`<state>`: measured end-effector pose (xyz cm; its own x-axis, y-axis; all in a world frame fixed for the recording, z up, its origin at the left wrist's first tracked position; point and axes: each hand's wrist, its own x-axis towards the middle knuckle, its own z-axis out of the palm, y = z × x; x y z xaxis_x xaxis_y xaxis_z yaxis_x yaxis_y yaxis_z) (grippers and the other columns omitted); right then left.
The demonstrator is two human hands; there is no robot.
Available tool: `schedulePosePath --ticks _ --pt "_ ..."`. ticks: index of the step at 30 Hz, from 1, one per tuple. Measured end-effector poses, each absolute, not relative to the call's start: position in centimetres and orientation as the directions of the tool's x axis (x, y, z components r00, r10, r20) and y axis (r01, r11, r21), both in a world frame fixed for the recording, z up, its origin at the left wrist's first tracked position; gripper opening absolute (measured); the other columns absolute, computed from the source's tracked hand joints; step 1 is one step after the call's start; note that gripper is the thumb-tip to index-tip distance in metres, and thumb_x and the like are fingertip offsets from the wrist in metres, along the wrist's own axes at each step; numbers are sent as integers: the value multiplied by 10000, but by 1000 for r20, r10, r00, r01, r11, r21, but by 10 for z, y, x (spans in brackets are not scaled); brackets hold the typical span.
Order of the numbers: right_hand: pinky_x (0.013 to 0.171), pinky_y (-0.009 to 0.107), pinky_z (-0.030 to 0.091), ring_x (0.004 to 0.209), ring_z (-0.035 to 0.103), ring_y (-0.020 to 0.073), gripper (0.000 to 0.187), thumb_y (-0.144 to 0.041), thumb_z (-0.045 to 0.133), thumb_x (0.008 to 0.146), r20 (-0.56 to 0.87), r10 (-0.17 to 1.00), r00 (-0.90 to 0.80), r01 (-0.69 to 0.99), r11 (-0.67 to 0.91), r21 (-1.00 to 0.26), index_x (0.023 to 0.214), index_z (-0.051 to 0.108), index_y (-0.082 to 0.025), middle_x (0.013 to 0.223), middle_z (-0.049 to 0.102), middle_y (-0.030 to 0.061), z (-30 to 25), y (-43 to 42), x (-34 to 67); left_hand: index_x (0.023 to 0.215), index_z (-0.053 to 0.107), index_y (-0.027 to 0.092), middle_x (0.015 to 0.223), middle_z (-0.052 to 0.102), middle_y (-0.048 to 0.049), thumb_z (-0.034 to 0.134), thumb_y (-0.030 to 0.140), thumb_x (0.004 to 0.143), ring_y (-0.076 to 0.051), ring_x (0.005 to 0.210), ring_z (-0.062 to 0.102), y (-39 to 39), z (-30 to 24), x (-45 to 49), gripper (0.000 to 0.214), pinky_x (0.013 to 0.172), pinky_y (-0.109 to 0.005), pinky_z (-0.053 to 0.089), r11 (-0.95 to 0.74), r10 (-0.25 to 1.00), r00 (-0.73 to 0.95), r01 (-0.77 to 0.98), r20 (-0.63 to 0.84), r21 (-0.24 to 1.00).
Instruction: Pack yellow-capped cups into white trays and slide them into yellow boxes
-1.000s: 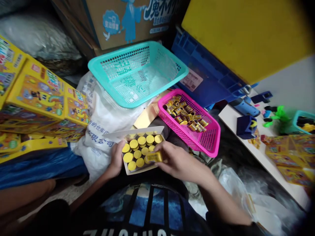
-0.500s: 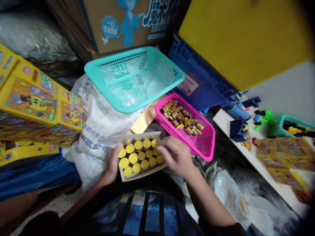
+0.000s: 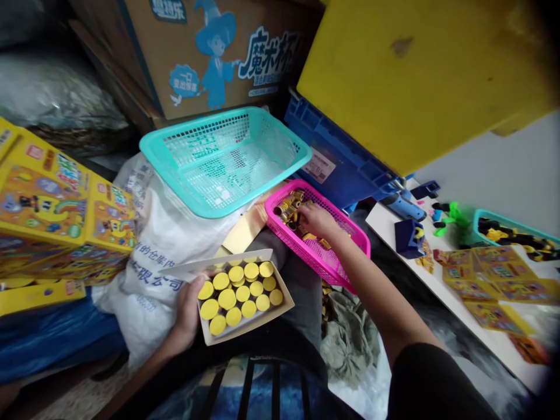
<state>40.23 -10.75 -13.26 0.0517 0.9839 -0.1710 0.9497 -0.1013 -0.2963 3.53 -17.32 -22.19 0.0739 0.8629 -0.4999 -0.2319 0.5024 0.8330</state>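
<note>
My left hand [image 3: 189,312] is closed on the left end of an open white-lined carton [image 3: 284,306]. Inside it, round yellow-topped cups [image 3: 227,299] stand upright in rows, some slightly higher than others. The carton tilts over my lap, its flap raised along the far side. My right hand [image 3: 318,220] reaches down into a pink basket [image 3: 362,240], fingers bent together among small gold-and-brown wrapped cups [image 3: 286,211]. The fingertips are partly hidden, so what they grip cannot be made out.
A turquoise basket [image 3: 151,149] rests on a white sack [image 3: 161,233]. Yellow printed boxes [image 3: 48,204] are stacked at left. Behind stand a brown carton [image 3: 271,64] and a blue crate [image 3: 345,157]. A white table [image 3: 380,224] at right bears small toys and flat printed boxes.
My right hand has moved from the carton's right end up and right into the pink basket. My left hand still holds the carton. The whole view has shifted slightly.
</note>
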Motion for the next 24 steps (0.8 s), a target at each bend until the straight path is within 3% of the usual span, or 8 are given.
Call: schedulePosePath --ticks 1,3,5,7,9,12,16,24 --pt "1055 465 443 1150 588 303 367 -174 569 870 -146 986 77 938 -121 -324 1225 635 -108 1209 663 196 -128 -114 401 873 747 222 929 804 -89 749 664 694 -366 1030 720 -173 -222 36 477 884 -423 591 494 866 54 -239 -497 836" --pt "934 414 514 1040 620 259 392 -277 512 907 -112 987 114 837 -156 -524 1274 553 -143 1174 649 147 -117 -132 397 827 739 205 911 801 -95 769 649 673 -366 1026 719 -172 -224 36 471 898 -417 582 478 873 25 -242 -487 844" --pt "795 347 533 888 624 207 347 -338 502 896 -109 985 132 552 -164 -817 1219 523 -212 1048 644 65 -106 -154 387 825 738 193 898 798 -100 767 654 670 -366 1050 713 -171 -226 35 488 912 -410 576 473 876 23 -246 -483 846" --pt "675 297 496 752 581 172 301 -382 563 851 -120 982 143 181 -145 -973 1119 513 -255 918 608 6 -97 -178 371 875 746 191 900 796 -93 761 656 679 -359 1062 710 -172 -227 35 505 918 -406 576 484 869 30 -253 -493 838" --pt "597 263 435 662 524 144 320 -432 638 827 -131 977 170 -16 -130 -991 1065 503 -267 838 569 -24 -92 -198 354 879 745 206 906 796 -80 766 652 681 -352 1058 713 -172 -227 35 489 923 -401 577 492 864 24 -250 -502 834" --pt "521 236 356 576 465 122 395 -510 698 819 -161 949 271 -128 -131 -983 1063 501 -271 755 536 -45 -91 -216 332 811 731 231 916 797 -73 761 659 686 -358 1078 708 -173 -223 35 447 951 -404 571 490 867 35 -243 -497 837" --pt "442 230 268 509 408 124 435 -596 637 807 -196 910 365 -279 -94 -956 1080 524 -276 716 521 -34 -97 -227 317 804 736 243 951 803 -69 751 676 687 -365 1094 705 -174 -214 37 449 962 -416 575 482 873 52 -237 -484 844" --pt "443 190 222 513 395 100 375 -521 729 780 -286 897 337 -544 -62 -837 1017 566 -280 742 539 -22 -100 -255 308 851 737 229 935 814 -68 732 716 646 -396 1125 691 -175 -206 38 529 885 -434 605 524 849 36 -182 -527 832"
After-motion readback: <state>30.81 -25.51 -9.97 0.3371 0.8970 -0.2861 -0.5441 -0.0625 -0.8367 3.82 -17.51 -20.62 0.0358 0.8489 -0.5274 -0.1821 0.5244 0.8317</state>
